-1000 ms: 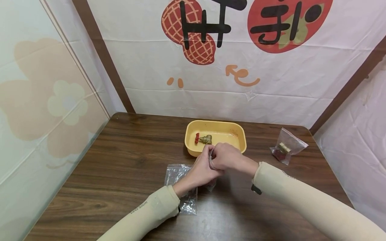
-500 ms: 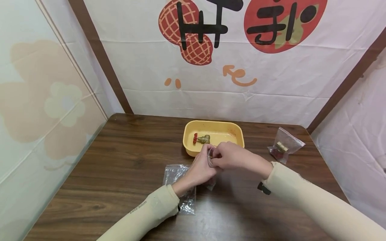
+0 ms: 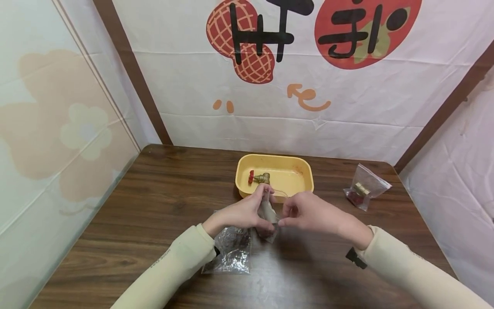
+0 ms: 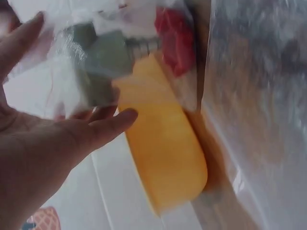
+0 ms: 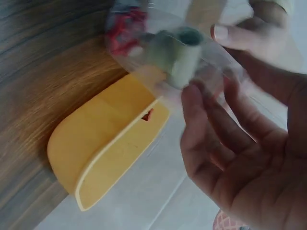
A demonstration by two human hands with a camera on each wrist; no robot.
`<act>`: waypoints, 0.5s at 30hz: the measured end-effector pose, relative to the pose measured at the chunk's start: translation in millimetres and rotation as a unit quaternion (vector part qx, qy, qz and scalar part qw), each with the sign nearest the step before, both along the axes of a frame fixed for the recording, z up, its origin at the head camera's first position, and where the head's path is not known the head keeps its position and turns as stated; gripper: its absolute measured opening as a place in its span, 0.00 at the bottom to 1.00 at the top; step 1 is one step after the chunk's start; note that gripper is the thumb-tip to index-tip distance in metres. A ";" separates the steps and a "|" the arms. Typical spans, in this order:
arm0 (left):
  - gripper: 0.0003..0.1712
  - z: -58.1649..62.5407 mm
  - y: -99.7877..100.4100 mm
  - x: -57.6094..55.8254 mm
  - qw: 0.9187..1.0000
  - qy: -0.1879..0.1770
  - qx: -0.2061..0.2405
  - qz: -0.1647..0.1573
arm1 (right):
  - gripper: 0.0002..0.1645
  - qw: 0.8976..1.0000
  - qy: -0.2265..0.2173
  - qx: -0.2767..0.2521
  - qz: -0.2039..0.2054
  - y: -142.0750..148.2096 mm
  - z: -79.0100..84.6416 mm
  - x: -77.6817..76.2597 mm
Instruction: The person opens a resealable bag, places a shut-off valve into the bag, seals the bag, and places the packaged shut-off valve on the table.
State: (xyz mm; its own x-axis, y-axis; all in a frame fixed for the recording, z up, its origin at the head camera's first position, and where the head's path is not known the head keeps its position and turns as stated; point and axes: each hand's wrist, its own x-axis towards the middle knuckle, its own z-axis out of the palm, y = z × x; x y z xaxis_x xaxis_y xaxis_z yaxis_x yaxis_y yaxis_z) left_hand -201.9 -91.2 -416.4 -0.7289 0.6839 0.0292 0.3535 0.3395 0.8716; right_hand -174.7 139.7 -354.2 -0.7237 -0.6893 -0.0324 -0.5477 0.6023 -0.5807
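Observation:
Above the table in the head view, my left hand (image 3: 247, 212) holds a clear zip bag (image 3: 269, 212), its thumb and fingers on either side of it. Inside the bag is a brass gate valve (image 4: 105, 57) with a red handwheel (image 4: 175, 40), blurred by the plastic. My right hand (image 3: 312, 214) pinches the bag's edge from the right. Seen in the right wrist view, the valve's round open end (image 5: 187, 38) faces up near the right fingertips (image 5: 194, 93). A second, similar valve (image 3: 261, 178) with a red handwheel lies in the yellow tray (image 3: 295, 156).
A flat clear plastic bag (image 3: 233, 253) lies on the wooden table (image 3: 154, 206) under my left wrist. To the right stands another zip bag (image 3: 380, 182) with a brass and red valve (image 3: 359, 193). A printed cloth (image 3: 193, 128) hangs behind the table.
My hands, pressed together before, have drawn apart, the right one moving right. The bag's mouth and contents now show between them. My left wrist has shifted slightly left.

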 end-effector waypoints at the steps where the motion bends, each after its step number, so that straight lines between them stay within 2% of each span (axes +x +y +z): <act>1: 0.48 0.9 -2.1 -1.1 1.000 0.006 -0.003 -0.011 | 0.11 1.000 0.014 0.000 -0.001 0.3 -2.3 1.1; 3: 0.44 2.5 -4.5 -2.3 0.999 0.025 -0.011 -0.025 | 0.12 0.999 0.044 0.004 -0.007 0.2 -5.9 3.3; 5: 0.42 3.4 -5.5 -3.0 0.999 0.044 -0.023 -0.022 | 0.13 0.997 0.069 0.002 -0.016 0.0 -7.9 5.1; 10: 0.41 1.5 -3.9 -4.4 0.996 0.067 -0.055 0.026 | 0.14 0.994 0.109 -0.012 -0.024 4.1 -9.9 5.6; 15: 0.49 -5.3 0.9 -4.1 0.995 0.076 -0.042 0.039 | 0.16 0.991 0.120 -0.051 -0.014 10.7 -13.4 3.9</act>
State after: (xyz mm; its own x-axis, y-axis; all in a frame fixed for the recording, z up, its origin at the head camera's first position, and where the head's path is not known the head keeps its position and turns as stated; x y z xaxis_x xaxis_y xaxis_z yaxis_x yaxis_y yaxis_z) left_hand -206.0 -90.3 -421.7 -0.7717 0.6297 0.0890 0.4494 0.4410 0.7769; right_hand -170.8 150.3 -367.6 -0.7205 -0.6603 0.2118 -0.6619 0.5638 -0.4939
